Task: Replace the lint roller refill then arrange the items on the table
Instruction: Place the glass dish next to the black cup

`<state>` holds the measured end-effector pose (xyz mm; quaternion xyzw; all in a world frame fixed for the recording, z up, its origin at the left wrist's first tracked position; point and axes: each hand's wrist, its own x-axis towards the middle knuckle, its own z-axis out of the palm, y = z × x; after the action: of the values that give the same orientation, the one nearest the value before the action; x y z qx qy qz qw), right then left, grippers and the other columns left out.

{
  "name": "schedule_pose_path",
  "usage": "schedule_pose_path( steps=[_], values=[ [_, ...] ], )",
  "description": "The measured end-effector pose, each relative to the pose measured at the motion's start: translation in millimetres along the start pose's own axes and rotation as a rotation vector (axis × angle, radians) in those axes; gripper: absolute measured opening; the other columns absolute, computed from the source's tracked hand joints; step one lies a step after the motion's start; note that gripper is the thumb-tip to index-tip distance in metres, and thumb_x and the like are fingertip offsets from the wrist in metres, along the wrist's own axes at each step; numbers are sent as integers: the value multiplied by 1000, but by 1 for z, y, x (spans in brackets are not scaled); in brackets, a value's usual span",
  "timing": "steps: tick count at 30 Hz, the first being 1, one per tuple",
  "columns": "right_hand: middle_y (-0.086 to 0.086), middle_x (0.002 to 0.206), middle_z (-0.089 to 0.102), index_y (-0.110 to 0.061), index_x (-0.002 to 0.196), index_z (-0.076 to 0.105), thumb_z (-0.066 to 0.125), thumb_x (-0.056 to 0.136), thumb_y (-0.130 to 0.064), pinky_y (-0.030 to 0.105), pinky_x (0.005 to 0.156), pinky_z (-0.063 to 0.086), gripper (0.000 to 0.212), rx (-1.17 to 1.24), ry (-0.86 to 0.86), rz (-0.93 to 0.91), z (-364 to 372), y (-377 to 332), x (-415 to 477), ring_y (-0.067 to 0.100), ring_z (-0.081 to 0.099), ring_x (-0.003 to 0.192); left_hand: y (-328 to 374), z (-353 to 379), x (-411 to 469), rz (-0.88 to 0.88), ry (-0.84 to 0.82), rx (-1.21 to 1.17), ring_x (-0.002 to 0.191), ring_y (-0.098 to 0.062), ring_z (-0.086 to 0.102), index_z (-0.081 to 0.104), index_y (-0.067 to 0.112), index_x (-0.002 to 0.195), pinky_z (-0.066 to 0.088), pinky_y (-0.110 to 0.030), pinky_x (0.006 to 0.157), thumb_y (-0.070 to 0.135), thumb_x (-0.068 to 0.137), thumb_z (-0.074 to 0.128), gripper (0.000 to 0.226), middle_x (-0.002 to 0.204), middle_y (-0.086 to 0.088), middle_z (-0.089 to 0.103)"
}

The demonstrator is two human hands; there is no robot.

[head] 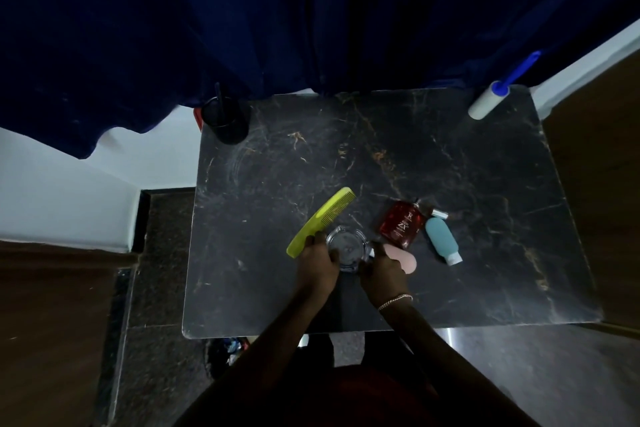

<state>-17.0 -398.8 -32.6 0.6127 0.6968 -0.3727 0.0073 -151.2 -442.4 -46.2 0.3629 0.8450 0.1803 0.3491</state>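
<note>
Gripping a clear glass ashtray (346, 247) from both sides, the left hand (317, 265) curls its fingers round the left rim while the right hand (382, 270) holds the right rim, so the two hands close on it together above the dark marbled desk (450, 166). A thin bracelet (394, 300) circles the right wrist. A yellow-green comb (322, 220) lies slanted just beyond the left hand, its handle end touching or nearly touching the knuckles. A pink squeeze bottle (404, 259) lies just right of the right hand, partly hidden by it. Beyond the right hand sits a red perfume bottle (401, 224), and to its right a teal squeeze bottle (441, 239) lies on its side, white cap toward the person. The lint roller (490, 100), white roll with a blue handle, rests well away from both hands at the desk's far right corner. A black cup (225, 121) stands at the far left corner, under a dark blue curtain (242, 10).
</note>
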Motion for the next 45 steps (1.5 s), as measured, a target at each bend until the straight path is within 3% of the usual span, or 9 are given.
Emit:
schedule_pose_path(
  steps=[7, 17, 21, 27, 30, 35, 38, 41, 45],
  values=[
    [20, 106, 72, -16, 141, 43, 55, 92, -18, 40, 78, 55, 50, -20, 19, -44, 6, 2, -1, 41, 68, 96, 4, 2, 5, -76, 10, -13, 108, -27, 68, 58, 5, 125, 43, -22, 74, 6, 97, 60, 27, 118, -13, 69],
    [22, 108, 71, -17, 145, 40, 59, 89, -19, 42, 79, 54, 60, -14, 7, -49, 9, -2, 5, 42, 66, 98, 2, -7, -1, -106, 76, -167, 103, -25, 69, 63, 4, 113, 52, -25, 78, 5, 95, 63, 17, 110, -11, 70],
    [18, 113, 70, -16, 139, 48, 59, 89, -17, 35, 77, 50, 51, -3, 39, -111, 13, -10, 10, 41, 67, 99, -7, -21, -2, -102, 149, -174, 94, -24, 68, 67, 10, 98, 40, -23, 73, 5, 88, 67, 11, 98, -7, 73],
    [15, 104, 73, -8, 120, 60, 62, 85, -7, 30, 81, 48, 36, 24, 66, -218, 24, -33, 19, 37, 70, 94, -28, -44, -1, -115, 167, -232, 88, -25, 69, 66, 8, 98, 53, -28, 73, 2, 85, 69, 14, 94, -9, 72],
    [13, 102, 74, -12, 123, 56, 60, 87, -12, 24, 74, 45, 37, 16, 28, -215, 32, -51, 26, 35, 71, 93, -40, -55, 1, -132, 207, -272, 88, -19, 70, 68, 12, 96, 43, -10, 62, 3, 85, 72, 15, 92, -1, 72],
    [18, 111, 69, -15, 130, 50, 55, 89, -24, 42, 89, 53, 42, -51, -67, -212, 50, -94, 44, 40, 65, 104, -61, -82, 18, -178, 301, -301, 90, -28, 71, 70, 6, 99, 53, -32, 79, 4, 83, 72, 16, 95, -11, 76],
    [19, 102, 69, -13, 124, 51, 53, 88, -23, 41, 79, 52, 37, -105, -92, -260, 65, -128, 62, 40, 65, 97, -78, -102, 34, -195, 330, -325, 94, -31, 71, 69, 3, 101, 51, -31, 82, 2, 83, 73, 18, 98, -14, 76],
    [23, 116, 64, -6, 127, 49, 52, 90, -19, 40, 87, 46, 40, -161, -134, -300, 82, -162, 83, 41, 58, 110, -95, -123, 53, -220, 365, -310, 97, -35, 72, 69, 2, 101, 51, -35, 82, 2, 83, 73, 18, 99, -17, 76],
    [22, 114, 65, -9, 121, 52, 54, 88, -20, 40, 85, 47, 35, -164, -122, -301, 99, -201, 108, 39, 59, 112, -110, -149, 83, -216, 395, -276, 103, -39, 71, 70, -2, 106, 53, -42, 89, 1, 83, 73, 23, 106, -22, 76]
  ],
)
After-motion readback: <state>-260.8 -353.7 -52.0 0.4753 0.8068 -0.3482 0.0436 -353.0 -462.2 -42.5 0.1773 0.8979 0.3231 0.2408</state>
